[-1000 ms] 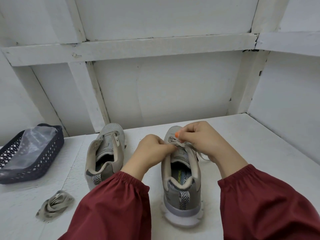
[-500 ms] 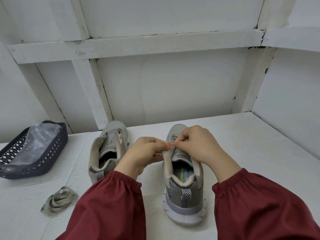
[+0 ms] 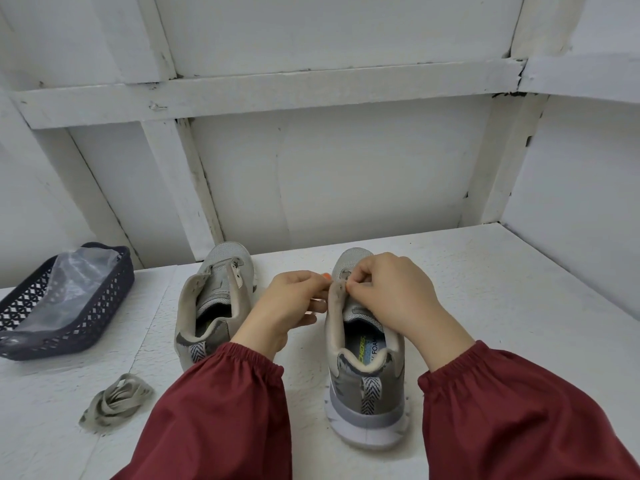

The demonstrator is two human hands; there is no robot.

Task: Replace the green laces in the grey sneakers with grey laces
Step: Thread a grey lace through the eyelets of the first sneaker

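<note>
Two grey sneakers stand heel toward me on the white table. The left sneaker [image 3: 214,306] has no lace in it. Both hands work on the right sneaker [image 3: 367,362]. My left hand [image 3: 294,303] curls its fingers against the outer side of that shoe's left eyelet flap and holds it. At the top edge of the same flap, the thumb and forefinger of my right hand [image 3: 391,296] pinch what seems to be a lace end, mostly hidden under the fingers. A loose bundle of pale greyish-green lace [image 3: 116,403] lies near the front left.
A dark mesh basket [image 3: 104,306] with a clear plastic bag in it stands at the left. White walls with beams close the table at the back and right. Dark red sleeves cover both forearms.
The lace that stretched across the right sneaker's tongue a second ago is no longer visible. Both hands have closed in on the left eyelet flap, and the camera has tilted up a little.
</note>
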